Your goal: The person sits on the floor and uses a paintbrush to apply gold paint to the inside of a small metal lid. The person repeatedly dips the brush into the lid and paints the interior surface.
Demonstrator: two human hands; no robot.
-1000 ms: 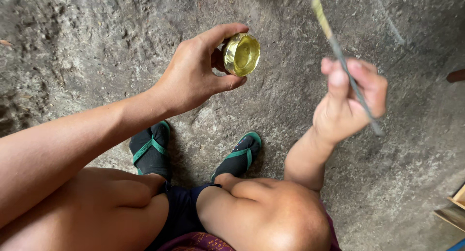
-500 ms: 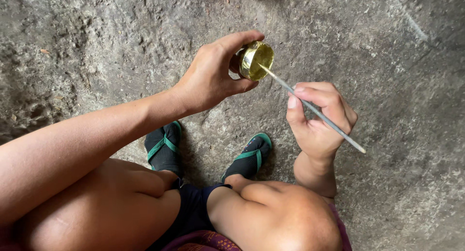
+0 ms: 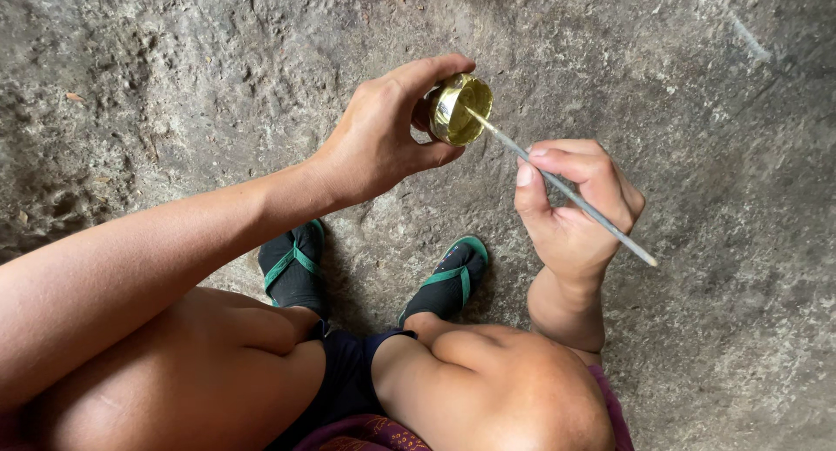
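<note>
Head view, looking down past bent knees to a stone floor (image 3: 174, 85): left hand (image 3: 383, 137) closed around a small gold tin (image 3: 460, 109), tilted open toward the right hand (image 3: 570, 212), which pinches a thin brush (image 3: 566, 192) slanting up-left, its tip inside the tin.

Landmark: small gold tin (image 3: 460, 109), held up over the rough stone floor (image 3: 174, 85). Access from its near-left side was blocked by the left hand (image 3: 383, 137) wrapped round it. A thin brush (image 3: 557, 185), gripped by the right hand (image 3: 570, 212), was laid into its open mouth, closing the right approach. Below the tin, knees and two sandalled feet (image 3: 374, 272) were crowded in. Beyond and far left, bare floor was left open.
</note>
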